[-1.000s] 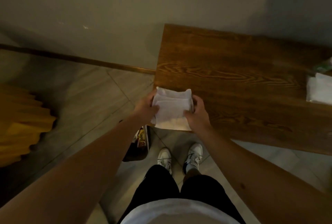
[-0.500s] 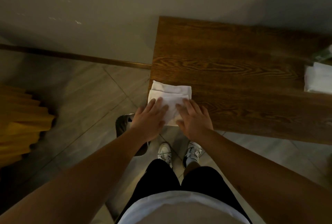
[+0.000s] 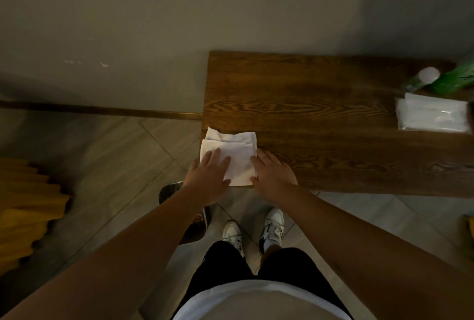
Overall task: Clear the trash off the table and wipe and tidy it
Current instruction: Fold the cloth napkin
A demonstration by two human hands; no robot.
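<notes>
A folded white cloth (image 3: 237,151) lies on the near left corner of the dark wooden table (image 3: 320,114). My left hand (image 3: 207,178) rests flat on the cloth's left part, fingers spread. My right hand (image 3: 273,174) lies flat on the table at the cloth's right edge, fingertips touching it. Neither hand grips the cloth.
A clear pack of white tissues (image 3: 433,115) sits at the table's right end, with a green packet (image 3: 456,78) and a small white-capped bottle (image 3: 423,77) behind it. A dark trash bin (image 3: 187,219) stands on the tiled floor under my left arm. Something yellow (image 3: 23,206) sits at left.
A second ago both hands held the cloth by its sides; they laid it down on the table corner and now press flat. The view shifted, revealing more of the table's right end.
</notes>
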